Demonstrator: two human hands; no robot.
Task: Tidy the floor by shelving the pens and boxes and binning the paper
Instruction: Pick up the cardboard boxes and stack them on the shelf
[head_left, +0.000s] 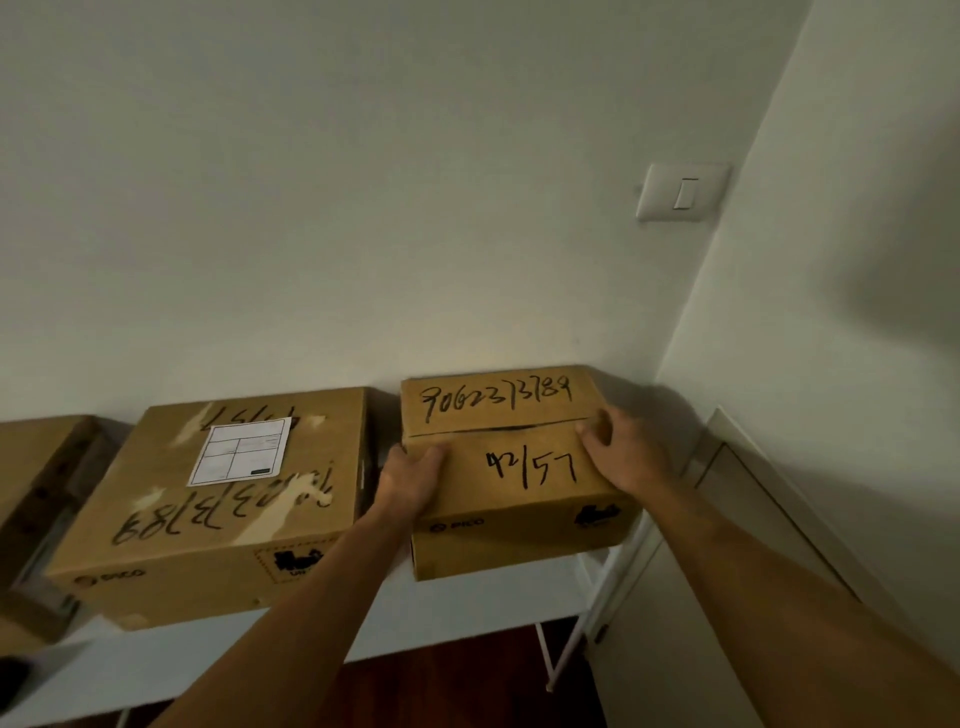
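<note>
Gripped at both sides: PICO carton (511, 462) on white shelf (467, 597), marked "9062373789" and "42/57", left hand (410, 480) and right hand (618, 454) curled round edges. Beside it, labelled PICO carton (208, 509).

On the small brown cardboard box (511, 467) right of the frame's centre you can read "9062373789" handwritten in black on the far flap, "42/57" on the near flap, and a printed "PICO" on its front side. The larger brown cardboard box (218, 509) at lower left carries upside-down black handwriting ending in "3789", a "PICO" print on its front, and a white paper label (240, 451) whose print is too small to read.
</note>
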